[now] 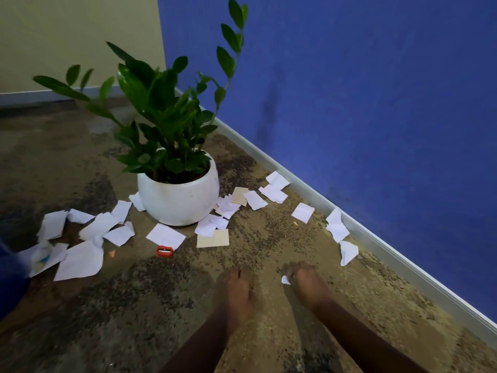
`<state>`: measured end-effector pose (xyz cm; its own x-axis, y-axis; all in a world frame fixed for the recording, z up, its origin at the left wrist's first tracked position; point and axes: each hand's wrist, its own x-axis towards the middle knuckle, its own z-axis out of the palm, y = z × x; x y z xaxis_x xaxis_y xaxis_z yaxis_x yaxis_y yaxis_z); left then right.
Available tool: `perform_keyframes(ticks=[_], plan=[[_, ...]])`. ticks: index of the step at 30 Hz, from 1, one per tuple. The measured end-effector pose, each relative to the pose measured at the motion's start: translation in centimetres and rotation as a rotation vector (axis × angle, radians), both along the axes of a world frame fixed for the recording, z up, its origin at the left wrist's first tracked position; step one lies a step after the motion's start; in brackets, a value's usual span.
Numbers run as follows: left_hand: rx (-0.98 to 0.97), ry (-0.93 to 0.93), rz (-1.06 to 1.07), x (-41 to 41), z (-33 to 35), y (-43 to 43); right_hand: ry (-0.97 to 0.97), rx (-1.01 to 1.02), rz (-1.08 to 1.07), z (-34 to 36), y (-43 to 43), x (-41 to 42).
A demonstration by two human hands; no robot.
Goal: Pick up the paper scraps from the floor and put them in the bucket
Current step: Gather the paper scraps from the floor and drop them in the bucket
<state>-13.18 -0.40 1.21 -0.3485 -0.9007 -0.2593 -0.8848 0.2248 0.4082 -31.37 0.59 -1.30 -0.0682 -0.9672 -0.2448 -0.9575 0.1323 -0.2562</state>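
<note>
Gathering scraps, bucket unseen.
Our right hand [306, 281] pinches a scrap [285, 280] well right of the pot [178, 200]; left hand [236, 289] looks curled, empty. Scraps [80, 259] ring the pot; next, more.

You have two hands in view: the left hand [236, 292] and the right hand [306, 284]. One small white scrap [285, 280] sits at the right hand's fingertips. Ahead of your hands lie roughly two dozen white paper scraps [165, 236]; overlaps make an exact count impossible. Among them you can count two tan card pieces [213, 238]. There is one red pencil sharpener [164, 251] ahead and left of your left hand, and one potted plant [178, 195] beyond it.
</note>
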Motion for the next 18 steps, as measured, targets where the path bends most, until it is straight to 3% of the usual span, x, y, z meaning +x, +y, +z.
perform_keyframes(ticks=[4, 9, 12, 18], plan=[[0.030, 0.066, -0.015, -2.7, -0.7, -0.6, -0.049, -0.080, -0.053, -0.3, -0.1, -1.6], [0.009, 0.142, -0.007, -5.4, -1.5, -1.6, 0.075, -0.257, -0.373, 0.2, -0.5, -7.1], [-0.027, 0.179, 0.026, -6.0, -2.3, -2.3, 0.079, -0.255, -0.525, 0.3, -1.4, -9.8], [-0.147, 0.219, 0.023, -5.6, -4.2, -3.2, 0.093, -0.210, -0.489, 0.4, -5.0, -10.9]])
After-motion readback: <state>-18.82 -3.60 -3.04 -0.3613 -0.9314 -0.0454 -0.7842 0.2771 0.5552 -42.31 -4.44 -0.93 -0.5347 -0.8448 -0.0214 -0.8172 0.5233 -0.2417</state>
